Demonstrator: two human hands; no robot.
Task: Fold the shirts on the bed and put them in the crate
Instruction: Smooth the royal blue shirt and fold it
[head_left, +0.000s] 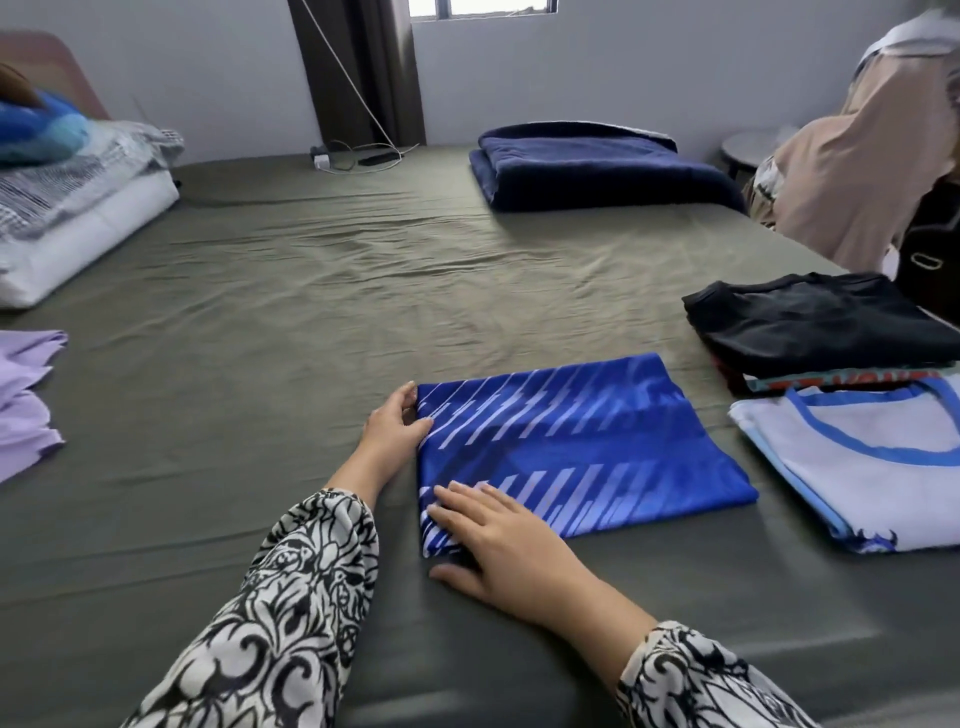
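2 hands work the left edge of the folded blue striped shirt (582, 447), which lies on the olive bed sheet (311, 312) near the front edge of the bed. The right hand (498, 540) lies flat on the near left corner, fingers straight and pressing the cloth down, thumb off on the sheet. The left hand (397, 428) is just beyond it at the far left corner, fingers curled round the folded edge and pinching it.

The step in hand looks like squaring or closing the last fold. To do it well, I would keep the right palm as an anchor so the slippery fabric does not creep, and let the left hand draw its corner in line with the near one before smoothing outward toward the right. Lifting only the edge, not the whole bundle, should keep the layers beneath from sliding apart.

Just to the right lies a folded white shirt with blue trim (852, 473), apart from the blue one; behind it sits a folded black shirt (815, 322) on top of another garment. At the left edge lies a lilac garment (26, 395), seemingly not yet folded. Farther off are a folded navy blanket (597, 166) and stacked bedding (78, 208). No crate is clearly in view, so carrying will need a look round first.
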